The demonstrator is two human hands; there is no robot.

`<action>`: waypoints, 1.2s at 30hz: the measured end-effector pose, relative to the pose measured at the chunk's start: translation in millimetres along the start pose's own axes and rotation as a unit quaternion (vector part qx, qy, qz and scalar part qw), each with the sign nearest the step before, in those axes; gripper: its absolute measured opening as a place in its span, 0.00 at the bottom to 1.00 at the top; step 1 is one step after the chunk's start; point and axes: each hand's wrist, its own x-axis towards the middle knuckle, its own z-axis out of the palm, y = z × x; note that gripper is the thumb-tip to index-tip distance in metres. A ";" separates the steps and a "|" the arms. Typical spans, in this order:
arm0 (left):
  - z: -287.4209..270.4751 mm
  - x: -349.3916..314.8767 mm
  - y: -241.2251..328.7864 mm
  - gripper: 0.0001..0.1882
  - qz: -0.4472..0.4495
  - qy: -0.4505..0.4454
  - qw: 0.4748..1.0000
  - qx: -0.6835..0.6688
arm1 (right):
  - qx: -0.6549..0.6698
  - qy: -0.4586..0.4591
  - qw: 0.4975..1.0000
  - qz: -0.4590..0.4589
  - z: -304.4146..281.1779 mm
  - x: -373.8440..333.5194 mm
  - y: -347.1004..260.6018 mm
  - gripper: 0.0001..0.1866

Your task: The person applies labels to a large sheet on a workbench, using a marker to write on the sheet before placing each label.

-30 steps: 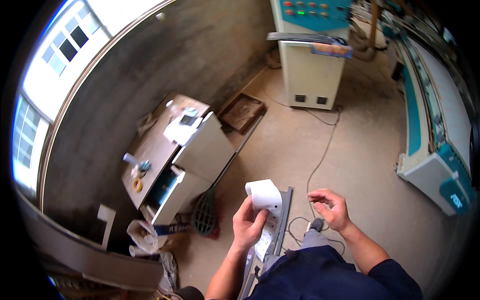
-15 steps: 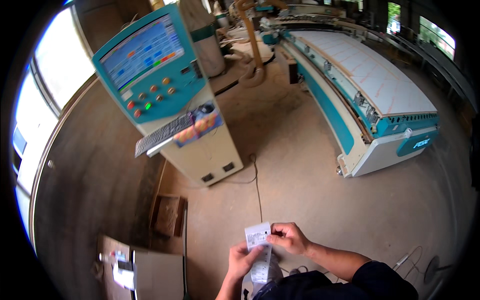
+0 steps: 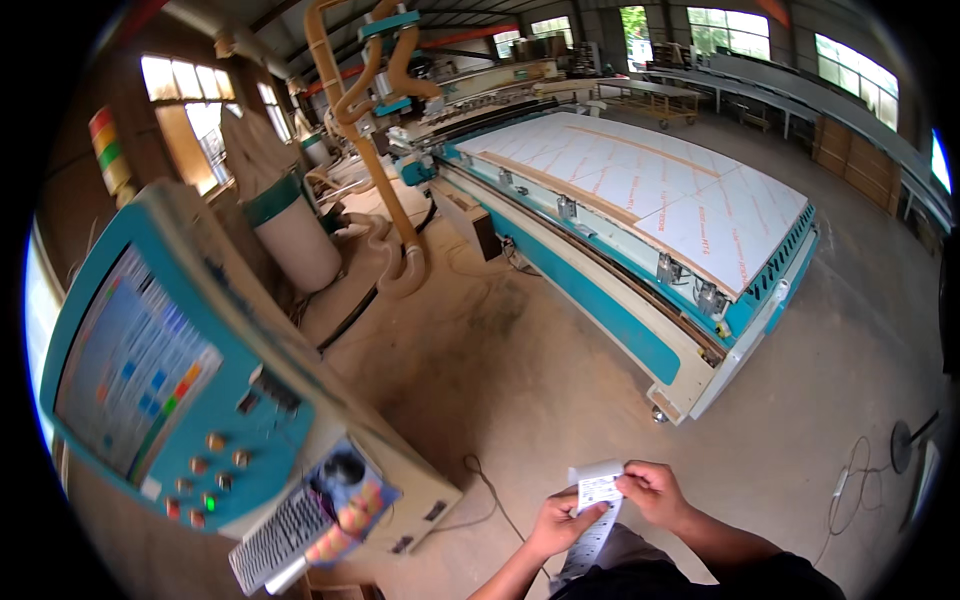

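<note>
Label strip [image 3: 598, 488], head view: thin white paper, long and narrow, marked with dark print, its upper end curling over; it spans the gap between the hands, low in the view before the person's body
Left hand [image 3: 566, 524]: pinches the strip at its left edge, thumb laid over the paper
Right hand [image 3: 652, 492]: pinches the strip's upper right edge between thumb and bent fingers
Control cabinet [image 3: 255, 420]: teal front with rounded corners, small round buttons, cream body
Screen [image 3: 135, 365]: flat rectangle with coloured blocks
Keyboard [image 3: 280, 540]: slim slab of small dark keys, near a domed black mouse [image 3: 343, 468]
Machine [image 3: 590, 315]: long cream and teal body, bearing smooth white sheets [image 3: 700, 215] with orange print
Hose [image 3: 378, 190]: thick, tan, bent into loops
Floor [image 3: 450, 390]: brownish, dusty-looking, crossed by a thin cable [image 3: 492, 490]
</note>
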 end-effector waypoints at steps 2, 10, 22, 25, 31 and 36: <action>-19.7 50.8 -20.3 0.09 -0.010 -0.047 0.999 -0.007 | 0.002 0.033 0.999 -0.005 -13.9 36.3 27.3 0.08; -153.8 256.6 -37.8 0.08 -0.099 0.058 0.992 0.049 | 0.082 0.097 0.991 -0.046 -39.1 279.8 62.1 0.03; -348.0 520.4 -78.6 0.07 -0.005 0.158 0.984 -0.079 | -0.133 -0.030 0.954 -0.268 -41.9 651.3 -2.5 0.09; -404.6 590.7 -100.6 0.07 -0.045 0.149 0.981 -0.119 | -0.226 -0.056 0.915 -0.329 -32.0 742.5 1.3 0.17; -458.6 744.2 -112.4 0.09 -0.035 0.040 0.987 -0.153 | -0.299 -0.076 0.899 -0.310 -40.4 892.8 -11.9 0.21; -528.2 845.0 -135.9 0.09 0.013 -0.004 0.995 -0.097 | -0.244 -0.057 0.917 -0.309 -41.7 1010.8 19.4 0.24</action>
